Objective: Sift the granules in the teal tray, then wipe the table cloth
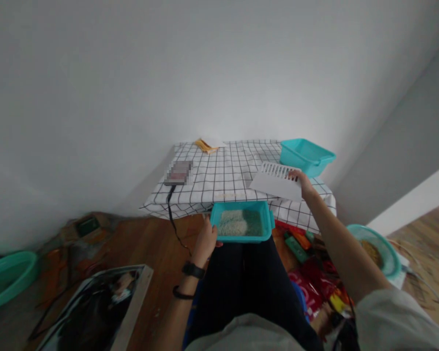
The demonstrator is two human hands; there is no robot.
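My left hand [207, 240] grips the left edge of a teal tray [267, 222] that rests on my lap and holds white grains. My right hand [300, 181] reaches forward and holds a white slotted plastic panel [274, 183] by its right side, above the low table with the black-and-white checked cloth [227, 178]. A black watch and a band sit on my left wrist.
An empty teal basin [307, 156] stands at the table's back right. A small device [179, 172] with a black cable lies at its left, a yellow item [206, 145] at the back. Around me on the floor are green bowls [7, 278], colourful packets [307, 273] and a framed picture [98, 307].
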